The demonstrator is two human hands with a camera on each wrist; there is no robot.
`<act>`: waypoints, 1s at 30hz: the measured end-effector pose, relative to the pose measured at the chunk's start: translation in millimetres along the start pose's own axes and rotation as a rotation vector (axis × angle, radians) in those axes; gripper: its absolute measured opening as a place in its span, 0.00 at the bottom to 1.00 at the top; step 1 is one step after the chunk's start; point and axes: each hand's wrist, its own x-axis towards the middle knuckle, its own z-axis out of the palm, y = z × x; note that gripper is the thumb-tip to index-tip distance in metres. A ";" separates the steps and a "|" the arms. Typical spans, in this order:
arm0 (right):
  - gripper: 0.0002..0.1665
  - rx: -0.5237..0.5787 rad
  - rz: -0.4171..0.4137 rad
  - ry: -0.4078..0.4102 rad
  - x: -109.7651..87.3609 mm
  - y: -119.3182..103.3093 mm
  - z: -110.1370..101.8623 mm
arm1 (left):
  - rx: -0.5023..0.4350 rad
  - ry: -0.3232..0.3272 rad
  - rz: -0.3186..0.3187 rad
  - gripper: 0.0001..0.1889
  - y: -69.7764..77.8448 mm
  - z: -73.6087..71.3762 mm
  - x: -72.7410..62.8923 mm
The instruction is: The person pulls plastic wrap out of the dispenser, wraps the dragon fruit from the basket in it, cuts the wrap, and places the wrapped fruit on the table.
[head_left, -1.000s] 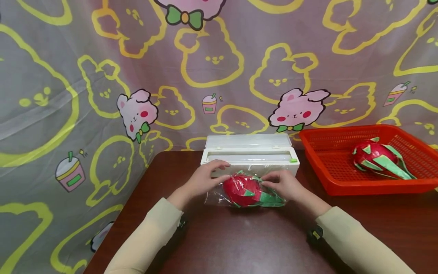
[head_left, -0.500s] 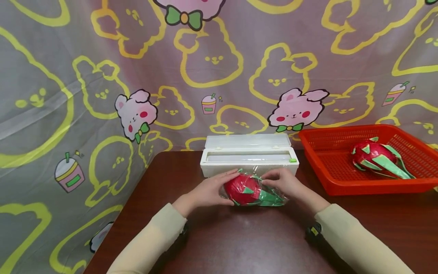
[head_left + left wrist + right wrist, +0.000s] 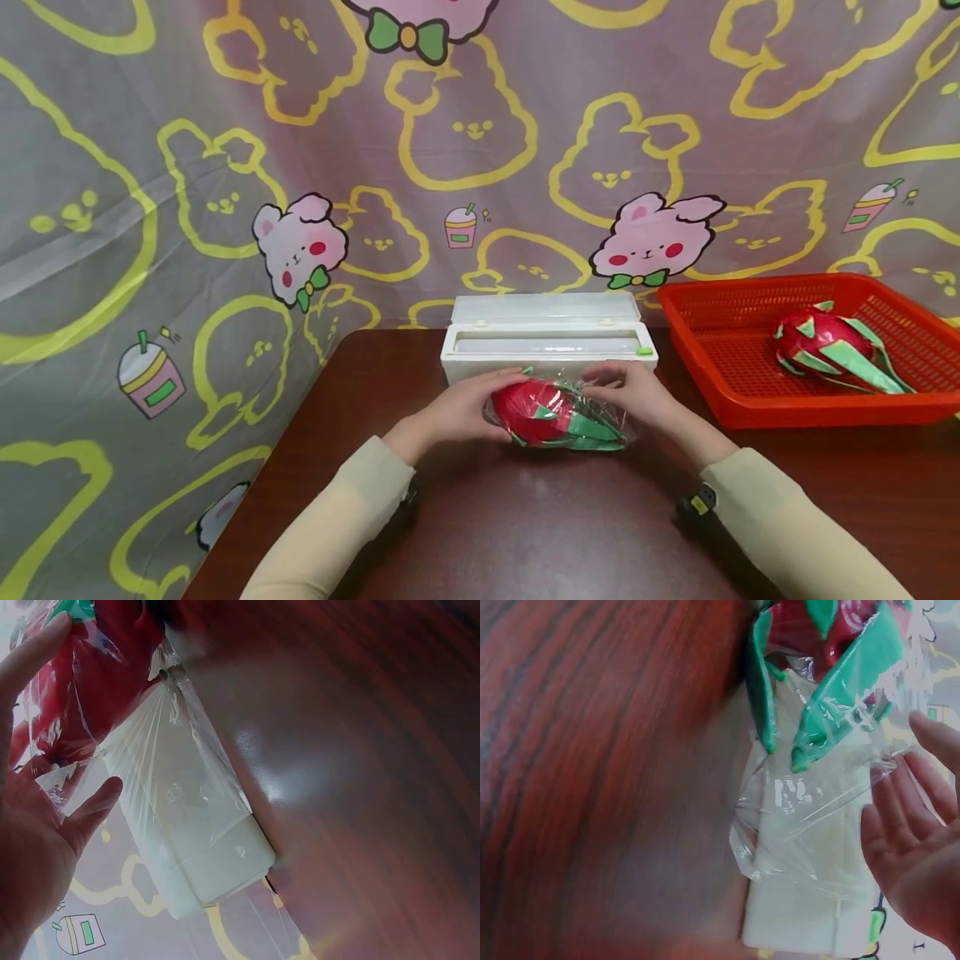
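Note:
A red dragon fruit [image 3: 534, 414] with green leaf flaps lies on the table in front of a white box [image 3: 480, 369]. Clear cling film [image 3: 795, 840] covers the fruit and spreads past its leaves in the right wrist view. My left hand [image 3: 455, 408] cups the fruit's left end, fingers over the top and thumb at the front. Loose film also hangs by that hand in the left wrist view. On the other side, my right hand [image 3: 637, 396] stands at the film with thumb and fingers apart; its fingertips are close to the film edge, and contact is hard to see.
The white box's lid [image 3: 547, 308] stands raised, and a green slider [image 3: 643, 351] sits at its right end. At the right, a red basket [image 3: 731, 412] bears another dragon fruit [image 3: 821, 340]. A printed curtain [image 3: 502, 183] hangs behind the brown table [image 3: 525, 525].
My left hand has come down from the film onto the fruit's left end, and loose film there is tucked in. My right hand has shifted slightly right, its fingers spreading.

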 end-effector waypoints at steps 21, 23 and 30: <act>0.26 -0.239 -0.344 0.055 -31.3 -13.1 12.3 | 0.001 0.002 -0.011 0.46 1.7 -5.3 4.2; 0.33 -0.260 -0.324 0.016 -31.8 -11.1 14.4 | 0.002 0.000 -0.016 0.46 1.6 -5.2 4.3; 0.45 -0.208 -0.225 -0.114 -28.8 -3.6 18.0 | -0.054 0.012 -0.041 0.51 -1.9 -0.5 0.9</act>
